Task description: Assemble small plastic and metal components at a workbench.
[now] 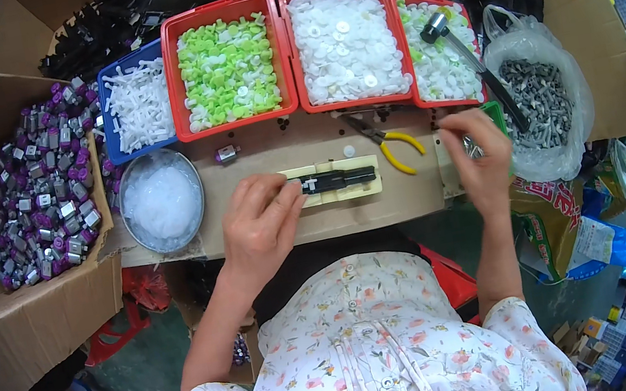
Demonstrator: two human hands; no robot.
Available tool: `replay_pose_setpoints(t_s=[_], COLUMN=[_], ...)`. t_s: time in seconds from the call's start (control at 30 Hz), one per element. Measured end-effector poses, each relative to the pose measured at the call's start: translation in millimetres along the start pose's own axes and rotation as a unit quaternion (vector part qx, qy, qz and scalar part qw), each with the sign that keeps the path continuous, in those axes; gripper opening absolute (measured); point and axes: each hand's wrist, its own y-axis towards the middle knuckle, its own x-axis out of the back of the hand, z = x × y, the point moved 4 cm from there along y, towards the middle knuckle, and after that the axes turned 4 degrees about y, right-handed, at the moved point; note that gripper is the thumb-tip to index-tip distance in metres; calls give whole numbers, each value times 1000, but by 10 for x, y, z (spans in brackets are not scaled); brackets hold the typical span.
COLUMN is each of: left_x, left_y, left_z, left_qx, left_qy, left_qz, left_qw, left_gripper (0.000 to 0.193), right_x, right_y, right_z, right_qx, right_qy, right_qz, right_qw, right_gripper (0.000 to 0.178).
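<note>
A black plastic housing (351,177) lies in a cream-coloured block-like holder (342,196) at the middle of the bench. My left hand (257,220) is closed at the holder's left end, its fingertips touching or very near the housing. What those fingers pinch, if anything, is hidden. To the right, my right hand (480,155) is raised with thumb and fingers curled together beside a small green tray (495,115). Whatever it holds is too small to make out. Between the hands lie yellow-handled pliers (399,146). A white disc (349,151) sits behind the holder.
Behind stand a blue bin (139,108) of white pins, a red bin (229,77) of green parts and a red bin (346,45) of white gears. A hammer (472,57) lies across another. Small motors (50,181) fill the left carton; a metal bowl (162,200) and bag (539,87) flank.
</note>
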Motion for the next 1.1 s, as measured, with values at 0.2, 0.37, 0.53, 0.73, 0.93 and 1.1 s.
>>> replay_pose_setpoints(t_s=[0.2,0.37,0.53,0.73,0.93,1.1], left_x=[-29,-313,-686,-922,-913,-722], left_y=[583,1118,1490,1603,1579,1425], left_z=[-92,-86,-64,-29,-52,-58], left_qx=[-54,-73,-60,-62,-76,-30], left_qy=[10,20,-2,30,7,-50], left_qz=[-9,26,22,37,7,-37], left_qw=[998,997,998,997,997,998], left_gripper=[19,16,13,8,5,9], right_x=[427,431,433,444,320,10], right_y=[-366,-378,-338,-374,-258,-39], right_z=[-686,-760,-797,-803,-520,-132], right_qx=[-75,-58,-50,-101,-74,-14], right_qy=[-230,-226,-230,-162,-58,65], right_qz=[-29,-34,-36,-58,-80,-68], right_qw=[970,972,971,980,992,995], right_gripper=[13,8,6,5,6,6])
